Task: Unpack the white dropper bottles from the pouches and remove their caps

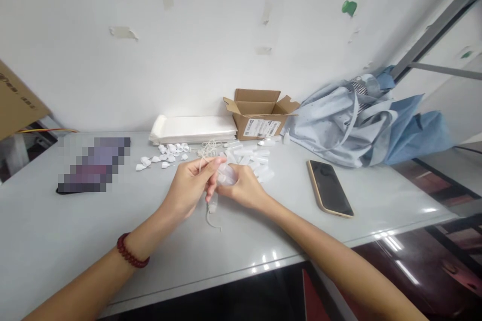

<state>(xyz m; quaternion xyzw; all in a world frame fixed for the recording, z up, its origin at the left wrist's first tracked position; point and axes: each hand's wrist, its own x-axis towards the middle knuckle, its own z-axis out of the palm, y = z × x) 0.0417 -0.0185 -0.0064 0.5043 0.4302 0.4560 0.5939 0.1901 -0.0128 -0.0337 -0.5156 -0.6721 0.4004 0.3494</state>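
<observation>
Right now both hands meet over the middle of the surface, just above it. Left hand (190,186) is narrowed to a pinch, thumb and forefinger closed on a thin white string (212,220); its loose end curls down onto the surface below the hands. Right hand (244,189) is curled closed around a small clear tube (228,174). The tube sits between the two hands, left fingertips right at its end; can't tell if the string is already attached. Red bead bracelet (131,252) on the left wrist. Surface (56,230) is pale grey and glossy. Just behind the hands: a scatter of white caps (165,153) to the left, a pile of spare tubes (253,158) to the right, a string tangle (209,148) between them. Further back against the white wall (211,35): a stack of white sheets (194,129) and an open cardboard box (258,113) with a label. Right of the hands, well apart: a dark phone (330,188) lying flat, with a blue cloth bundle (361,120) behind it. Left: a blurred-out dark object (94,163) and a carton corner (18,100) at the frame edge. Green hook (349,7) high on the wall.
</observation>
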